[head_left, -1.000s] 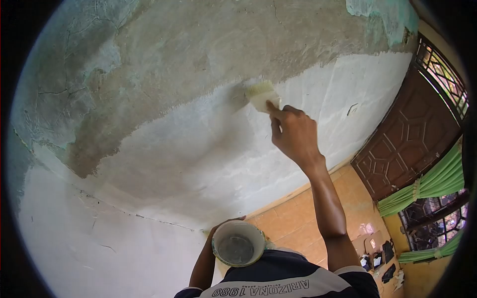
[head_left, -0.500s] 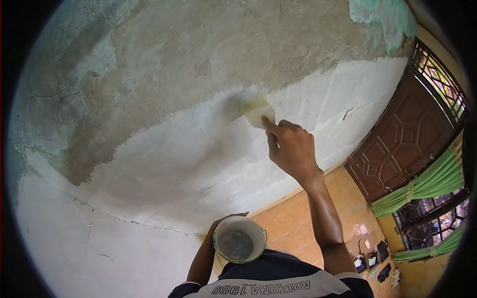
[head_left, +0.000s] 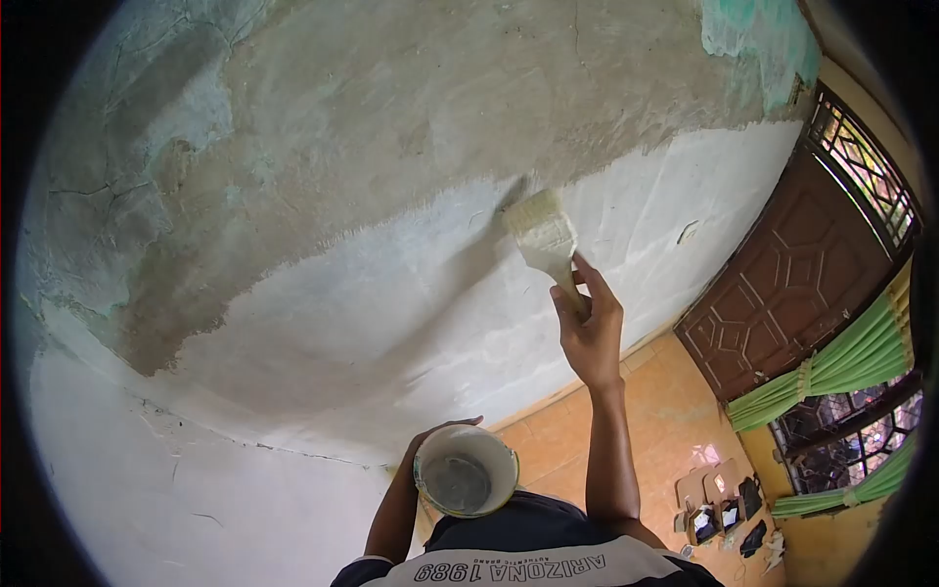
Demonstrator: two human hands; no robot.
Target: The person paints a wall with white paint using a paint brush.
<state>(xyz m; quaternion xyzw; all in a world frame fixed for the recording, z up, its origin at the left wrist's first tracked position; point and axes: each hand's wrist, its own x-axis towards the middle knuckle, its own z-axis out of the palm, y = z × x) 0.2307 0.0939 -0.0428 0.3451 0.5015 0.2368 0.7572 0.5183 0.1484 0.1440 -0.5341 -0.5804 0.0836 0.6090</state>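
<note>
My right hand [head_left: 594, 331] is closed round the handle of a wide, flat paintbrush [head_left: 544, 235], its bristles pointing up and left. White paint coats the brush's bristles and broad face. Close in front of the bristles is the wall [head_left: 391, 264], white below and bare grey-brown plaster above, with a ragged line between. Against my body, my left hand [head_left: 452, 427] supports a small white bucket [head_left: 501, 468]; most of its fingers are hidden behind the bucket. Greyish-white liquid [head_left: 460, 484] lies in the bottom.
At the right stand a brown panelled door [head_left: 782, 279] and a window with green curtains [head_left: 831, 377]. Orange tiles [head_left: 553, 435] cover the floor, where an open box [head_left: 699, 499] and dark items lie. A wall socket [head_left: 688, 232] sits in the white area.
My right hand has turned over and shifted slightly right and down, so the brush's broad face and handle now show. The bucket has stayed nearly in place in my left hand.
</note>
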